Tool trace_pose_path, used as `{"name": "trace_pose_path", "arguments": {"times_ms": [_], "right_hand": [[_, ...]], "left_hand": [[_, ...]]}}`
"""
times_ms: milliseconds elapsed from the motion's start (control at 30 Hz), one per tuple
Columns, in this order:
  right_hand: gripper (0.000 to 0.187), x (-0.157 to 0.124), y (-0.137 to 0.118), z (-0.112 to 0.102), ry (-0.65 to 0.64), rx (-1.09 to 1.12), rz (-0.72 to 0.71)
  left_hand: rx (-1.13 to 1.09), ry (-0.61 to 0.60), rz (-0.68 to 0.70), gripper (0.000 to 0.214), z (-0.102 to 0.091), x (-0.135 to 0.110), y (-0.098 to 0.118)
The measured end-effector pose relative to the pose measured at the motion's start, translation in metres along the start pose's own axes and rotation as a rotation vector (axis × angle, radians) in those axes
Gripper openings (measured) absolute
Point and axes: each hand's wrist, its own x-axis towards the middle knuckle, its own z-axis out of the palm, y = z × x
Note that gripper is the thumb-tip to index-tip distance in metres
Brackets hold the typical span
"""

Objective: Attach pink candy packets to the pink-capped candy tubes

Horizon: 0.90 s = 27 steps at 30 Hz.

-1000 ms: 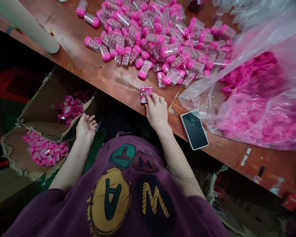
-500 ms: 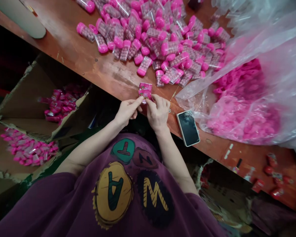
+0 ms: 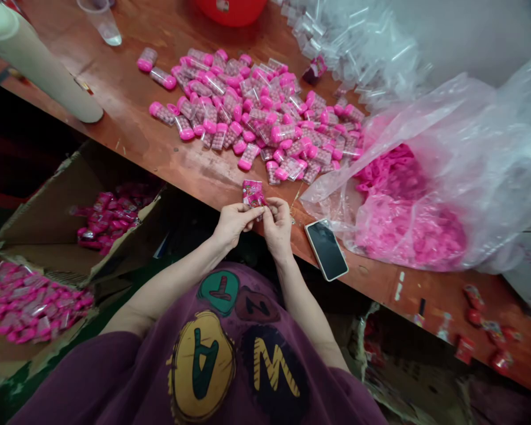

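A small printed pink wrapper (image 3: 252, 191) is held at the table's front edge, its near end between the fingers of both hands. My left hand (image 3: 235, 223) is closed, thumb and forefinger pinching the wrapper. From the other side my right hand (image 3: 277, 224) pinches it too, with its fingers curled. Whether anything is inside the wrapper I cannot tell. Just beyond the hands lies a heap of clear bottles with pink caps (image 3: 265, 121), filled with small pale pink balls. A phone (image 3: 326, 249) rests to the right of my right hand.
On the right, a clear plastic bag (image 3: 418, 236) holds pink pieces; clear empty tubes (image 3: 349, 41) lie behind it. A red basin (image 3: 232, 9) stands at the back. Below left are a cardboard box (image 3: 39, 212) of pink packets and another pile of pink-capped bottles (image 3: 38, 304).
The view has shifted, so the table contents sit lower and the red basin shows at the back. Both hands still pinch the wrapper, with slight finger movement.
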Motion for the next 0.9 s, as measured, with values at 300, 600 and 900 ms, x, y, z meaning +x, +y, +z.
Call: {"name": "trace_pose_path", "arguments": {"times_ms": [300, 600, 900], "right_hand": [[0.025, 0.070, -0.014, 0.009, -0.308, -0.428, -0.252], [0.033, 0.170, -0.021, 0.035, -0.599, -1.272, -0.624], [0.026, 0.130, -0.026, 0.015, -0.302, -0.587, -0.517]], "left_hand": [[-0.105, 0.015, -0.012, 0.036, -0.036, 0.010, 0.042], [-0.243, 0.216, 0.052, 0.033, -0.072, 0.011, 0.056], [-0.357, 0.154, -0.020, 0.026, -0.068, 0.000, 0.063]]}}
